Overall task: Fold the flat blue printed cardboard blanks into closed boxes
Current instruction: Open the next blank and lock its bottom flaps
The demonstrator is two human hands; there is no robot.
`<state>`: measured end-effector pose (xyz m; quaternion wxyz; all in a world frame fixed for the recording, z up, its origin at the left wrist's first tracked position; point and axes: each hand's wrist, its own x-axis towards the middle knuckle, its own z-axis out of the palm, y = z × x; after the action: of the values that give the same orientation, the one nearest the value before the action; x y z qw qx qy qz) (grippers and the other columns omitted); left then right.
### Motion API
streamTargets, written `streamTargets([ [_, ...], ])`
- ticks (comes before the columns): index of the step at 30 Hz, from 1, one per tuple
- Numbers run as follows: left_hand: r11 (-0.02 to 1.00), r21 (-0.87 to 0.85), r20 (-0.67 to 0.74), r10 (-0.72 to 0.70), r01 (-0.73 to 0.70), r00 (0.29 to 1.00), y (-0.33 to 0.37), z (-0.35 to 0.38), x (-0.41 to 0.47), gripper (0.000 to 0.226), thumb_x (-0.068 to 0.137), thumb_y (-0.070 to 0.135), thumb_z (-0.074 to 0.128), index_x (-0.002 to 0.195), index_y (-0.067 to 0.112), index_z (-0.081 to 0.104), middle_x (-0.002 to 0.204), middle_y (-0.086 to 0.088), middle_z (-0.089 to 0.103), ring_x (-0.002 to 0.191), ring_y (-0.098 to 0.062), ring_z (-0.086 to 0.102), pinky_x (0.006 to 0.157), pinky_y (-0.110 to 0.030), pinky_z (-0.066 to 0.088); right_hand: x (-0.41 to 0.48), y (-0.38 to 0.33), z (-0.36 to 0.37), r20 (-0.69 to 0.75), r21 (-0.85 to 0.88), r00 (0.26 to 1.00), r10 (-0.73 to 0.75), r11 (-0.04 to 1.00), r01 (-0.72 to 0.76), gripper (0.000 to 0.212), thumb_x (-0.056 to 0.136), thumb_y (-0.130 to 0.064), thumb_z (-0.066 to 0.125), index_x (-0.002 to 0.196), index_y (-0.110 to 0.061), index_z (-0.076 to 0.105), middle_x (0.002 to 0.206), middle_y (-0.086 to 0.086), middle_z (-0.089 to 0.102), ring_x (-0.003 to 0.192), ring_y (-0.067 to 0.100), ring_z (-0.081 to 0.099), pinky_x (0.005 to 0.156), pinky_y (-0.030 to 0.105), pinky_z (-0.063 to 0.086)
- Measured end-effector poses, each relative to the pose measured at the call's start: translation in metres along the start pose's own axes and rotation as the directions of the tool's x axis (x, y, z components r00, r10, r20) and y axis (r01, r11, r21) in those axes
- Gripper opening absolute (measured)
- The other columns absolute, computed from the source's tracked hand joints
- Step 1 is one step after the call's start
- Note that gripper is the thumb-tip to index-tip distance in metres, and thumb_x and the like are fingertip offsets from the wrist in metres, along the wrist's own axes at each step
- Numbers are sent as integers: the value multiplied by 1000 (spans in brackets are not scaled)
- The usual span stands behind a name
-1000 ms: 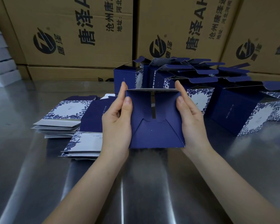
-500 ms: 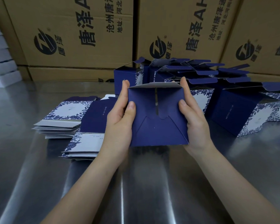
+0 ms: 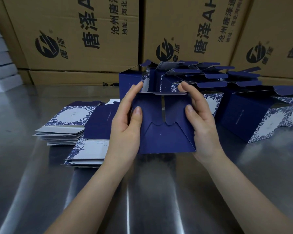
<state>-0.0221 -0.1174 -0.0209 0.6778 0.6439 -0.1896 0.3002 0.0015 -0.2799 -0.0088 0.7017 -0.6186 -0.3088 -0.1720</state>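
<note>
I hold a dark blue box (image 3: 164, 135) above the steel table, its folded bottom facing me with the flaps interlocked and a narrow slit up the middle. My left hand (image 3: 125, 127) grips its left side, thumb on the bottom panel. My right hand (image 3: 201, 122) grips the right side, thumb on the panel and fingers over the top edge. Two piles of flat blue-and-white printed blanks (image 3: 66, 127) lie to the left. Several erected boxes with open lids (image 3: 184, 78) stand behind, and one larger-looking box (image 3: 254, 115) lies at the right.
The steel table (image 3: 142, 191) stretches toward me below the hands. Large brown shipping cartons (image 3: 85, 36) with black print form a wall along the back. A stack of white boxes (image 3: 0, 65) sits at the far left edge.
The box has tilted so its top edge turns toward me, and its bottom flaps have closed tighter. Both hands' fingers have shifted up over the box's top corners.
</note>
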Motion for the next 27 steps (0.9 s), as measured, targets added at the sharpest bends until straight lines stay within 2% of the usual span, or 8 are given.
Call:
streamTargets([
  [5, 1000, 3, -39, -27, 28, 999, 1, 2, 0, 40, 97, 9, 42, 121, 36, 59, 147, 9, 49, 143, -7, 36, 120, -42, 30, 0, 1, -2, 14, -71, 1000, -12, 997, 13, 38, 96, -8, 38, 129, -20, 51, 139, -1, 51, 133, 19, 44, 112, 40, 36],
  [10, 999, -2, -49, -37, 37, 998, 0, 2, -1, 35, 99, 7, 44, 110, 35, 61, 148, 9, 47, 141, -2, 38, 119, -39, 32, 0, 3, -2, 0, -102, 1000, -15, 995, 15, 33, 95, -7, 38, 118, -24, 56, 137, -5, 52, 133, 11, 43, 112, 31, 35],
  [13, 998, -9, -55, -56, 55, 997, 1, 3, -1, 29, 96, 14, 45, 106, 34, 63, 147, 13, 48, 139, -1, 40, 117, -39, 34, 1, 4, -2, -9, -104, 1000, -7, 995, 6, 27, 97, -15, 39, 114, -25, 58, 136, -4, 52, 132, 7, 43, 110, 28, 35],
  [15, 997, -21, -67, -71, 69, 995, 3, 3, -2, 27, 94, 17, 45, 104, 33, 64, 146, 14, 49, 138, 1, 41, 117, -36, 33, 0, 3, -2, 15, -110, 1000, -10, 994, 12, 22, 95, -25, 46, 115, -24, 56, 136, -4, 51, 132, 6, 43, 108, 24, 36],
  [18, 998, -20, -36, -56, 55, 998, 4, 3, -3, 23, 90, 19, 54, 108, 31, 61, 149, 9, 45, 139, 1, 39, 117, -39, 32, -2, 1, -4, 93, -182, 995, -23, 983, 39, 41, 82, -30, 62, 121, -26, 49, 138, -6, 46, 132, 7, 42, 107, 25, 38],
  [20, 999, 43, -9, -28, 28, 1000, 4, 3, -5, 30, 87, 16, 60, 112, 32, 57, 153, 8, 40, 140, 0, 37, 118, -41, 32, -2, 1, -6, 135, -243, 991, -21, 969, 54, 54, 78, -20, 70, 126, -27, 45, 138, -8, 44, 133, 7, 40, 110, 28, 36],
  [23, 995, 103, -9, -9, 10, 1000, 4, 4, -6, 39, 86, 12, 61, 118, 33, 53, 153, 6, 40, 141, -1, 36, 118, -39, 31, -1, 0, -8, 149, -297, 989, -7, 953, 51, 62, 78, -14, 71, 131, -27, 43, 137, -15, 43, 132, 5, 40, 110, 29, 36],
  [27, 989, 148, 11, -19, 17, 1000, 5, 1, -3, 58, 87, 12, 61, 140, 27, 45, 151, 6, 43, 142, -8, 36, 119, -41, 31, 0, 0, -9, 140, -314, 990, 12, 949, 33, 65, 80, -15, 73, 135, -28, 42, 133, -23, 44, 126, -1, 44, 101, 17, 40],
])
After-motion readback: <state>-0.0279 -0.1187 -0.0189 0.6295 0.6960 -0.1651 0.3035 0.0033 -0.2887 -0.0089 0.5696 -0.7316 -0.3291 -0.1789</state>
